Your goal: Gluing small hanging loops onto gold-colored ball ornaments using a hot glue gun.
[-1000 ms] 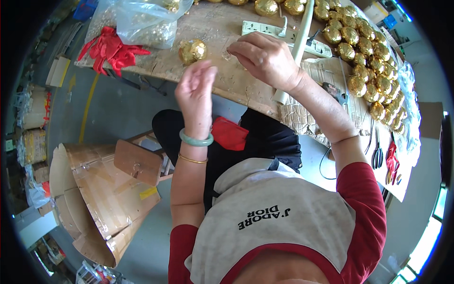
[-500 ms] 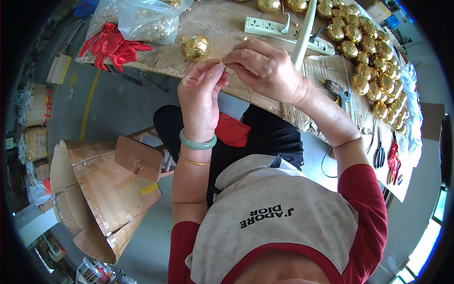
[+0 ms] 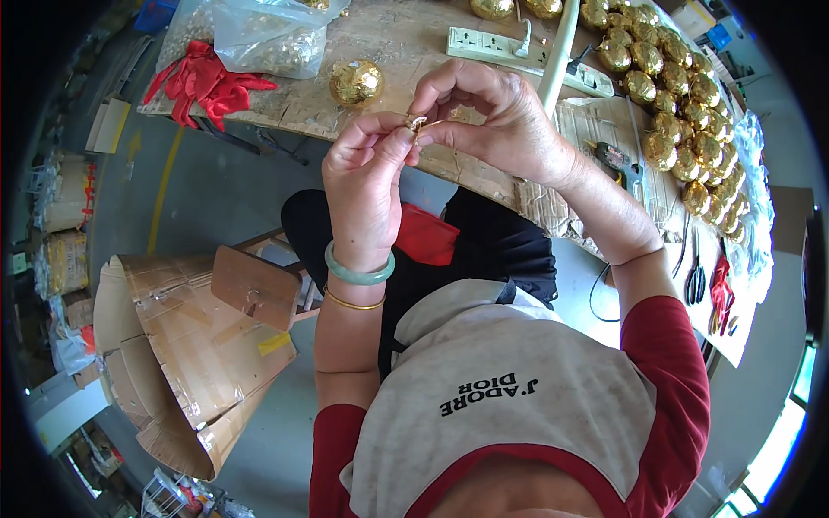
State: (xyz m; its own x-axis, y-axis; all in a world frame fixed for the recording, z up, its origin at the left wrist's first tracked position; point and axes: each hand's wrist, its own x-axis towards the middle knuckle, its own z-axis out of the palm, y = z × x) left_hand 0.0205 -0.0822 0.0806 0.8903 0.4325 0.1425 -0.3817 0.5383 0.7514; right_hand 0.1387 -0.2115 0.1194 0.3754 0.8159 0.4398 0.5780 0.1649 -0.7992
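My left hand (image 3: 367, 181) pinches a small gold-coloured piece (image 3: 416, 123) between thumb and forefinger; it is too small to name for sure. Against it, the fingertips of my right hand (image 3: 505, 121) close on what looks like a thin gold cord (image 3: 439, 122) running from that piece. Both hands meet above the table's front edge. Just beyond my left hand, a gold foil-covered ball (image 3: 356, 83) rests on the wooden table (image 3: 393, 43), touched by neither hand.
Red ribbons (image 3: 207, 82) and a clear plastic bag of small gold bits (image 3: 276, 43) lie at the far left. A white power strip (image 3: 492, 45) is behind my right hand. Rightward are a glue gun (image 3: 617, 164), many gold balls (image 3: 682, 112) and scissors (image 3: 694, 285). A cardboard box (image 3: 199, 345) stands on the floor.
My right hand has turned and its fingers have spread into a wider loop, showing the thin gold cord. My left hand keeps its pinch in nearly the same place.
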